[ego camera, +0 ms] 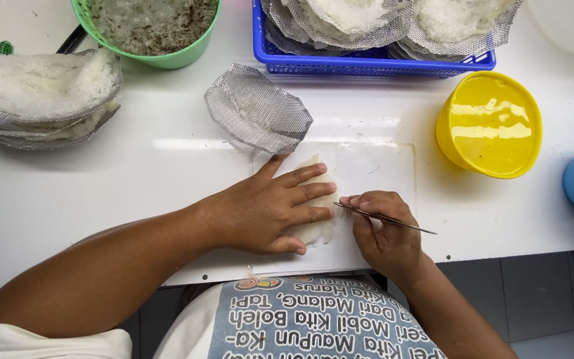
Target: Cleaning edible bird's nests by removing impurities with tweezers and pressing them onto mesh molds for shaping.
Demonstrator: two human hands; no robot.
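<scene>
At frame centre, our left hand [267, 209] lies spread flat on the white nest piece [320, 229]; our right hand [383, 233] pinches tweezers [383, 218] beside it.

Bright, even light falls from overhead onto the white worktop [134, 173], which shows a pale streak of glare. The yellow bowl [489, 124] carries strong white reflections and casts a soft shadow to its left. Shadows under the hands are faint. Focus is sharp throughout, with slight bending at the edges.
</scene>
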